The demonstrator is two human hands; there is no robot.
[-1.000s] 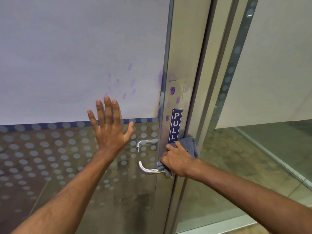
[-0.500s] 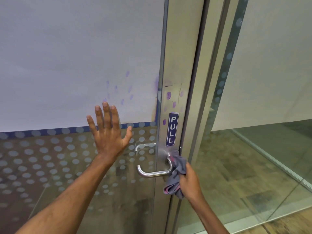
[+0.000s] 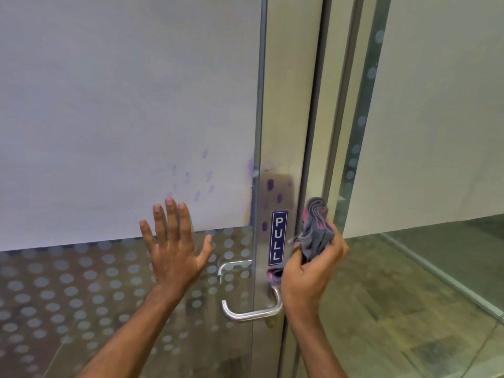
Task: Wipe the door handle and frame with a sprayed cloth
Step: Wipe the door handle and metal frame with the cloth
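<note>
A silver lever door handle sticks out from the brushed metal door frame, below a blue PULL sticker. Purple smudges mark the frame above the sticker and the glass to its left. My right hand grips a bunched grey cloth with pink edging, held upright just right of the sticker, above the handle's base. My left hand lies flat with fingers spread on the glass door, left of the handle.
The glass door has a dotted frosted band and a white sheet behind its upper part. To the right stands a fixed glass panel with a wood-look floor behind it.
My right hand has lifted the cloth from below the handle to beside the PULL sticker, turning palm up. A second ago it pressed the cloth on the handle's base. My left hand stays put.
</note>
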